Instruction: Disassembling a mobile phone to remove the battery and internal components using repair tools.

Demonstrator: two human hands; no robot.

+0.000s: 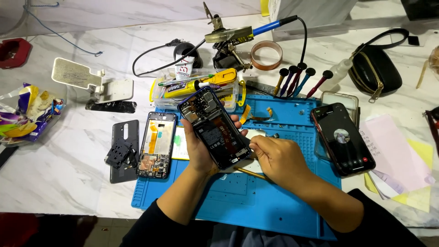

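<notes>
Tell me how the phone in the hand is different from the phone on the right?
The held phone is opened, its insides showing; the right phone is closed with its screen lit. The held phone is gripped and tilted up by the left hand; the right phone lies flat at the edge of the blue mat, untouched. Both are dark, slim rectangles.

1. A phone frame [156, 144] lies face up just left of the grip, on the blue mat [256, 206].
2. A dark back cover [122, 151] lies further left.
3. A plastic box of tools [196, 89] sits just beyond the grip.
4. A lit phone [343, 138] lies well to the right.
5. A black pouch [376, 68] sits far right, beyond it.
</notes>
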